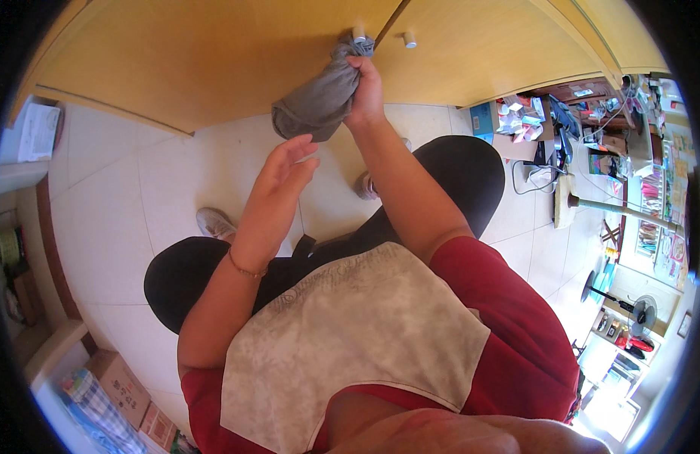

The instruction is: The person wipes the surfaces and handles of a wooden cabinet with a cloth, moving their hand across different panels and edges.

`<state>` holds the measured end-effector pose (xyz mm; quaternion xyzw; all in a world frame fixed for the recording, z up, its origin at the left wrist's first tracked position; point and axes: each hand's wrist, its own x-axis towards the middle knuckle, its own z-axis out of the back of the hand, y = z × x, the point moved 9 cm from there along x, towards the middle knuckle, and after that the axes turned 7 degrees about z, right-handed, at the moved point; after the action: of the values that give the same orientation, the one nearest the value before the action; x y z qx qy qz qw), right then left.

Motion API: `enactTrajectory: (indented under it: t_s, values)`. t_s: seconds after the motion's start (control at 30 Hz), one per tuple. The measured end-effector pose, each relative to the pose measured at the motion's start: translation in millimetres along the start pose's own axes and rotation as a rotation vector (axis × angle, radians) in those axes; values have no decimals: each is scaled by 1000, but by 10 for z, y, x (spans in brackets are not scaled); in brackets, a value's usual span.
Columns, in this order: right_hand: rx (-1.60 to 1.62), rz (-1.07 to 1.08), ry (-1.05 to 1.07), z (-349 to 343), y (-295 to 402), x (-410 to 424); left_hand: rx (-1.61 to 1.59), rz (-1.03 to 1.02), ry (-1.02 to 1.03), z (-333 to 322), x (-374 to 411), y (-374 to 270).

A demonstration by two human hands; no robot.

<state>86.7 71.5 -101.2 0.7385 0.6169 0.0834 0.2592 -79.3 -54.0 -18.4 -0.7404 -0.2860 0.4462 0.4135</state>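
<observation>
My right hand [368, 93] grips a grey cloth [321, 93] bunched at its upper end. The cloth's top lies against a small metal knob [358, 35] on a yellow wooden cabinet door [157, 62]. Its folded lower part hangs down to the left. Just below that loose end is my left hand [290, 162], holding nothing, with the thumb apart from the fingers. A second knob [409, 40] sits on the neighbouring door [469, 51], across a dark gap.
My black-trousered knees spread over a pale tiled floor [106, 238]. Right of the cabinet stand an open cardboard box [511, 144] of packets and a cable [525, 184]. A broom [565, 201] and a fan [643, 312] are farther right. Cardboard boxes [120, 386] sit at lower left.
</observation>
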Motion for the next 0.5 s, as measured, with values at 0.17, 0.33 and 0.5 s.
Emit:
enactTrajectory:
  t_s: [0.17, 0.33, 0.5]
  values:
    - [-55, 24, 76, -87, 10, 7, 1, 4, 7, -12, -16, 8]
    - [-209, 48, 41, -68, 29, 23, 15, 15, -4, 9, -28, 32]
    - [-325, -36, -123, 395, -118, 124, 26, 22, -8, 19, -26, 60]
